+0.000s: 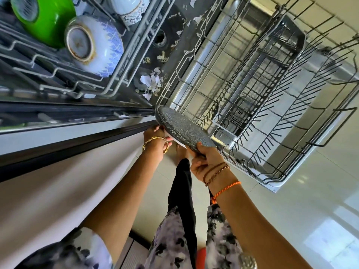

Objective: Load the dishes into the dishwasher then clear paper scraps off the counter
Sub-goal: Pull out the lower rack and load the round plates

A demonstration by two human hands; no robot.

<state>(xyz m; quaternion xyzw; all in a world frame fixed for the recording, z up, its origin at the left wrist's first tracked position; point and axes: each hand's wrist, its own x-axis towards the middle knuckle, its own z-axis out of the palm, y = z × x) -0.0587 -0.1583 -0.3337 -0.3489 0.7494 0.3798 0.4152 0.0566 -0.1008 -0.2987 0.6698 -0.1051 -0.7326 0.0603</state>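
Note:
I hold a dark speckled plate (183, 127) on edge between both hands, just in front of the pulled-out lower dishwasher rack (272, 105). My right hand (206, 162) grips its near rim. My left hand (157, 138) holds its underside and is partly hidden behind it. A white edge shows under the plate. A green bowl (48, 22), a blue-and-white bowl (97, 49) and a white patterned cup (130, 8) lie in a wire rack at the upper left. Torn paper scraps (152, 83) lie scattered on the dark surface between the two racks.
A grey cutlery basket (258, 88) sits inside the lower rack, whose tines are otherwise bare. A counter edge (77, 133) runs along the left. The tiled floor (291, 220) lies below, with my legs and patterned clothing at the bottom.

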